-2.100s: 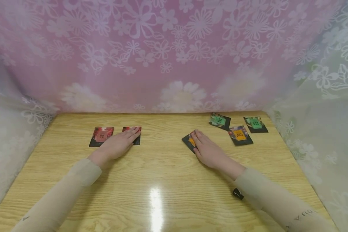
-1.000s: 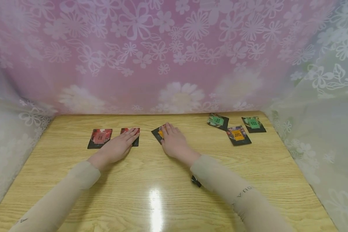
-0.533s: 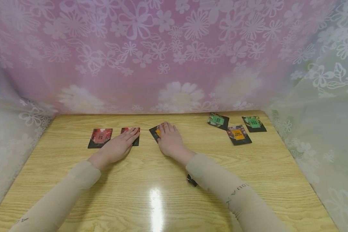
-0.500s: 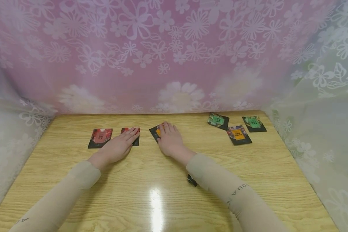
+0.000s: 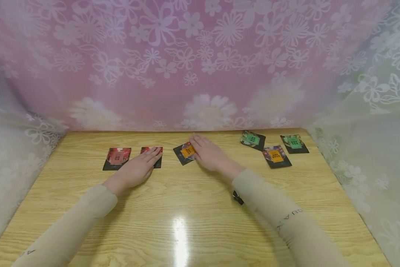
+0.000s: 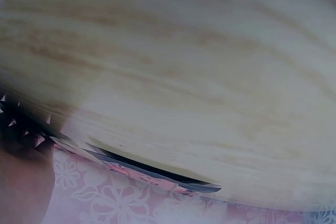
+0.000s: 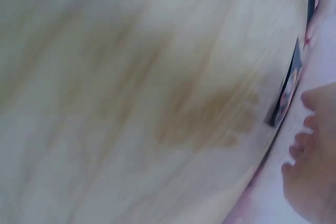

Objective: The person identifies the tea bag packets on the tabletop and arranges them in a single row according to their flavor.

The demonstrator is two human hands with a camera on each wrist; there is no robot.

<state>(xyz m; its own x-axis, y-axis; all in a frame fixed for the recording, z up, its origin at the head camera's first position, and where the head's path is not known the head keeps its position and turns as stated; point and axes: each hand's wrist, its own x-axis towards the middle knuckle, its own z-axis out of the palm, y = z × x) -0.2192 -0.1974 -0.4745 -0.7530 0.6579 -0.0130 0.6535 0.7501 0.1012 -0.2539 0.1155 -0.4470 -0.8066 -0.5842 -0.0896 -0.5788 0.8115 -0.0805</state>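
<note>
My left hand [image 5: 136, 170] rests with straight fingers on a black packet with a red top [image 5: 158, 163], covering much of it. Left of that lies a second red-labelled packet [image 5: 117, 158]. Near the middle of the table, an orange-labelled packet [image 5: 185, 152] lies tilted, its label now mostly showing. My right hand [image 5: 210, 154] is just to its right, fingers extended and overlapping its right edge in the head view. In the right wrist view, the right hand [image 7: 315, 156] appears raised, with a gap between its fingertips and the packet [image 7: 287, 87].
At the table's back right lie another orange-labelled packet [image 5: 277, 157] and two green-labelled packets, one tilted [image 5: 253, 140] and one by the right edge [image 5: 294, 144]. A small black device [image 5: 238, 197] sits under the right cuff. A pink floral curtain [image 5: 206, 74] hangs behind the wooden table [image 5: 146, 218].
The right hand slid the orange-labelled packet left toward the red ones, then moved off it to the right, uncovering its label. The left hand stayed in place.
</note>
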